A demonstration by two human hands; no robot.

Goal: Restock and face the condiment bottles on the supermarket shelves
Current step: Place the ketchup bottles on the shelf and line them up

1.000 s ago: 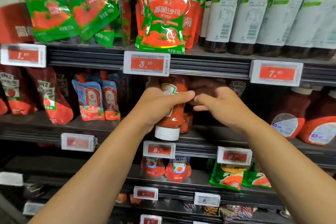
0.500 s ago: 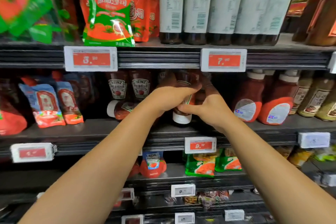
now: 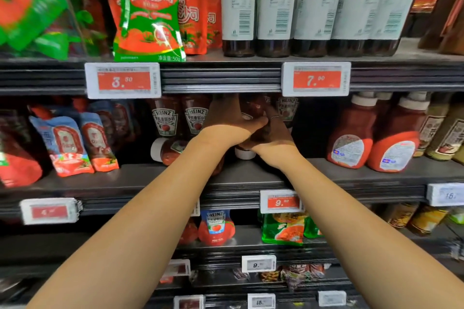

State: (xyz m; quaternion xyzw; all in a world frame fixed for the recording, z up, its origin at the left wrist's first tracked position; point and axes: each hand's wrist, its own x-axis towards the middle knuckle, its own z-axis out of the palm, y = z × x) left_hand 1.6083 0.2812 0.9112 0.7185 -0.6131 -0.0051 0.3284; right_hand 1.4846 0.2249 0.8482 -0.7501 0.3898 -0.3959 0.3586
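bare forearms reach up from the lower corners and meet at the middle shelf. left hand curls its fingers over the front of a red squeeze ketchup bottle with a white cap; right hand wraps the same bottle from the right side, a thin ring on one finger. both hands grip it. the bottle stands cap-down on the dark grey metal middle shelf, its white cap touching the shelf surface; most of its body is hidden behind the hands.

just left of it: two red heinz ketchup bottles with keystone labels stand in shadow, and one red ketchup bottle lying on its side, white cap pointing left. further left, blue-and-red spouted sauce pouches. well to the right, two squat red bottles with white caps and oval labels.

shelf edge above carries red price tags reading 3.50 and 7.00. top shelf: red-and-green tomato sauce pouches at left, dark glass bottles with white back labels at right.

below the hands, a red tag reading 9 sits on the middle shelf edge; under it a small red heinz pouch and green packets.
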